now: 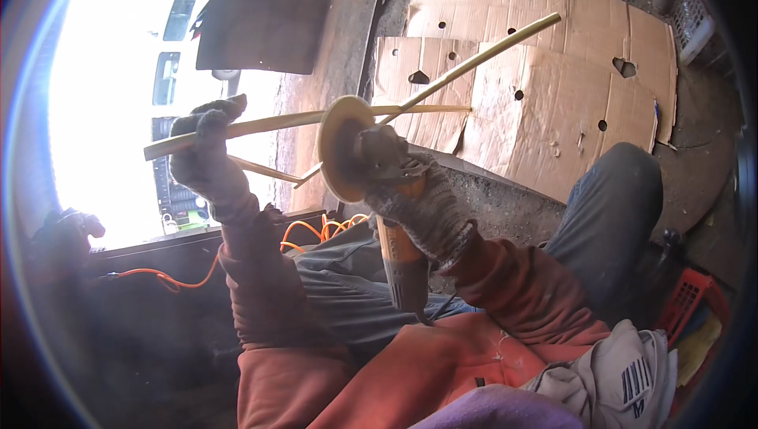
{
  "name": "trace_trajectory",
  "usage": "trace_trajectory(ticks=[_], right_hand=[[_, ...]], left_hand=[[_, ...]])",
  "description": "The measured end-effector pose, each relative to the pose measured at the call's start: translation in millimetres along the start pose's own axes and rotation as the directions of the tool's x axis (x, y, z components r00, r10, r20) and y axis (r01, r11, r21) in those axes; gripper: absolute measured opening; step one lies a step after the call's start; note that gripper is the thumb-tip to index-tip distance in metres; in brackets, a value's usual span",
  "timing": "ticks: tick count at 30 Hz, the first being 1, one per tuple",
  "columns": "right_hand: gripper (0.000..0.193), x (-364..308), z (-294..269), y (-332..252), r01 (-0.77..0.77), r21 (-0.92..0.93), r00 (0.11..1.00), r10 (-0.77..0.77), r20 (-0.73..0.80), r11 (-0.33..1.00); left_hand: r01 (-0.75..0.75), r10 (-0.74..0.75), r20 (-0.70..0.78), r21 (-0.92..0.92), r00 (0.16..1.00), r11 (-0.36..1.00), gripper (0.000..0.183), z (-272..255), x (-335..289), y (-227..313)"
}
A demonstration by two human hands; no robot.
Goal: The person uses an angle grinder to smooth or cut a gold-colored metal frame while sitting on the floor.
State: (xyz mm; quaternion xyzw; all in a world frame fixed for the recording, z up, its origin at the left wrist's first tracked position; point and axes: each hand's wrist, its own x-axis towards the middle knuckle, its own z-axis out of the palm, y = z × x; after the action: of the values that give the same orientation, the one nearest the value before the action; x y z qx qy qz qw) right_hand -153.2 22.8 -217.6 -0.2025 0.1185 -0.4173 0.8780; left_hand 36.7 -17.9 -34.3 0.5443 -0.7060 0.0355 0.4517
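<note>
My left hand, in a worn grey glove, is closed around one end of a yellowish bar. That bar belongs to a frame of thin crossed bars held up in front of me; whether it is wood or painted metal I cannot tell. An angle grinder with an orange and grey body is in my gloved right hand, its cable trailing toward my lap. The grinder's wide round disc overlaps the bars near the middle of the frame. Whether it touches them I cannot make out.
Flattened cardboard with punched holes lies on the dirty floor beyond my bent knee. An orange cord loops at the left. A red plastic crate stands at the right. Bright daylight and a vehicle appear at the upper left.
</note>
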Motion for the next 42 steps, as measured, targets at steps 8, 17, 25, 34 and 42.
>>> trace_trajectory(ticks=[8,17,25,34,42], right_hand=[[0.033,-3.6,-13.1,19.8,-0.024,0.139,0.991,0.042,-0.125,0.990],[0.035,-4.6,-23.6,8.2,-0.163,0.152,0.964,0.190,-0.185,0.975],[0.030,-12.2,-6.5,1.8,0.072,0.080,0.997,-0.073,0.010,0.994],[0.029,-6.2,-32.3,17.7,-0.147,0.233,0.955,0.199,-0.218,0.961],[0.032,-0.5,-24.4,23.8,0.010,0.153,0.951,0.038,-0.307,0.988]], left_hand=[[-0.071,0.072,-0.010,0.065,0.997,0.995,0.008,-3.3,-6.6,-0.2],[-0.159,0.185,-0.100,0.222,0.978,0.962,0.020,-4.0,-7.7,-1.9],[-0.030,0.040,-0.081,0.122,0.996,0.992,0.021,7.7,-0.6,3.2],[-0.073,0.070,0.028,0.152,0.997,0.986,0.033,-0.1,-8.8,5.7],[-0.120,0.112,0.096,0.079,0.989,0.990,0.033,1.2,-10.1,9.0]])
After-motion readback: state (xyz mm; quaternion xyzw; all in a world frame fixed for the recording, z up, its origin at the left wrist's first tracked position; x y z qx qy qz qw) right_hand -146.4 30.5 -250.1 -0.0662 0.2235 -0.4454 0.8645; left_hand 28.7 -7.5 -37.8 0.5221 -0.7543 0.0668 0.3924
